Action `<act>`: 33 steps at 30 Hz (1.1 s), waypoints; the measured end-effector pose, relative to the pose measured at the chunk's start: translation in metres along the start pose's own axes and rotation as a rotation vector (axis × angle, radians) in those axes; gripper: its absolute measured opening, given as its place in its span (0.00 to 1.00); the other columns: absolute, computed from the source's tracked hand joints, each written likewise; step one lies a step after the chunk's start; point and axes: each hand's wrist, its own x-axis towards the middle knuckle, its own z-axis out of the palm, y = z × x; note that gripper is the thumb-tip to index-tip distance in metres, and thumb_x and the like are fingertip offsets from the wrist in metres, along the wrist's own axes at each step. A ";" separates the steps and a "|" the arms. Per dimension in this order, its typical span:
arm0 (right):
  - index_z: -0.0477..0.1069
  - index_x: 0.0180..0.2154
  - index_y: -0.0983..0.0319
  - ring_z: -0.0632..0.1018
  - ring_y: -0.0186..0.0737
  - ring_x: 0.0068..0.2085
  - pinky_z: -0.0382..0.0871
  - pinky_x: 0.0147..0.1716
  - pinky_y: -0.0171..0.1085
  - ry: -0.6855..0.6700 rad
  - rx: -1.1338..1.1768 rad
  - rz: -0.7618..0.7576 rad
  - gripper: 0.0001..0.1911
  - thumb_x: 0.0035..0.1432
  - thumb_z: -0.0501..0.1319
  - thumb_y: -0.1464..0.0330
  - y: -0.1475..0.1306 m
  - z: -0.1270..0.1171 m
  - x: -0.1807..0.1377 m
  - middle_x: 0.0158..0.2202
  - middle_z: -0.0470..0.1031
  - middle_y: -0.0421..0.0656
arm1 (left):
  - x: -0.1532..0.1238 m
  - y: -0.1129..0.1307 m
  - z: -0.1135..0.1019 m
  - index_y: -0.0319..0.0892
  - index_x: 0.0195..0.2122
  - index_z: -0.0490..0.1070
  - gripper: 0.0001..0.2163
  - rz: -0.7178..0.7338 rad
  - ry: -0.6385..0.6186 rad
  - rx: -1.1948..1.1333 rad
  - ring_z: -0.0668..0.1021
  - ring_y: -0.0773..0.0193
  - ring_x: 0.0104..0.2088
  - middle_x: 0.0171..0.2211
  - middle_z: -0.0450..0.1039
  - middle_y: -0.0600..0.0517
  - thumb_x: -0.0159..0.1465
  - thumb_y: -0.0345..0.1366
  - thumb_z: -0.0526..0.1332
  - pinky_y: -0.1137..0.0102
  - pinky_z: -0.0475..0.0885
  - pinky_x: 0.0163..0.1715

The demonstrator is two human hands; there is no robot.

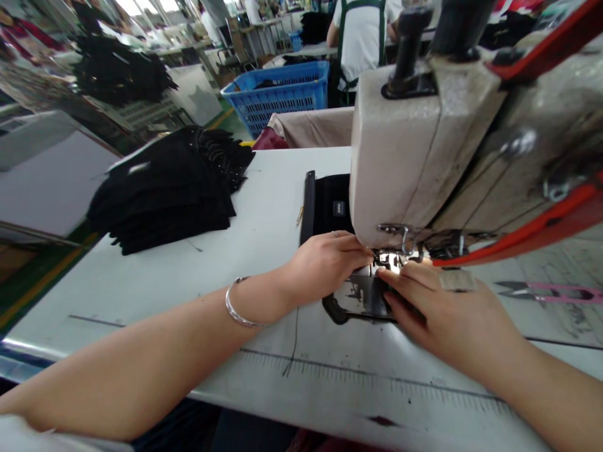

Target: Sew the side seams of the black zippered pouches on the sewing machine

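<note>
A black fabric piece with a small label, a dark edge strip and a gold zipper pull lies partly under the sewing machine. My left hand, palm down at its near edge, has its fingers bent and pressed together on the fabric beside the presser foot. My right hand reaches in from the other side, fingertips drawn together close to the needle, over the metal needle plate. Whatever is between the right fingertips is too small and hidden to name.
A stack of black fabric pieces sits on the left of the white table. Pink-handled thread snips lie at the right. Beyond the table stand a blue plastic basket and a person in a green apron.
</note>
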 end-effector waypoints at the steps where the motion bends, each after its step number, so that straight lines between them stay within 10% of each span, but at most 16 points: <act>1: 0.74 0.50 0.62 0.80 0.50 0.39 0.70 0.32 0.46 0.001 0.010 0.000 0.14 0.68 0.56 0.66 0.000 0.000 0.000 0.44 0.80 0.47 | 0.000 0.000 0.000 0.40 0.41 0.78 0.09 -0.015 0.016 0.000 0.83 0.65 0.43 0.39 0.82 0.52 0.70 0.26 0.58 0.71 0.78 0.47; 23: 0.76 0.48 0.61 0.78 0.50 0.40 0.70 0.36 0.46 -0.064 0.128 -0.022 0.13 0.69 0.55 0.66 0.005 -0.007 -0.002 0.41 0.78 0.48 | 0.011 0.023 -0.031 0.40 0.43 0.80 0.09 -0.284 -0.219 -0.053 0.82 0.60 0.46 0.44 0.81 0.50 0.68 0.27 0.60 0.65 0.78 0.51; 33: 0.75 0.50 0.63 0.80 0.49 0.44 0.75 0.40 0.49 -0.002 0.175 -0.174 0.18 0.62 0.54 0.78 0.007 -0.003 -0.013 0.51 0.79 0.49 | -0.022 0.043 -0.026 0.33 0.60 0.68 0.18 -0.066 -0.246 -0.080 0.70 0.58 0.64 0.60 0.72 0.41 0.70 0.24 0.54 0.58 0.69 0.65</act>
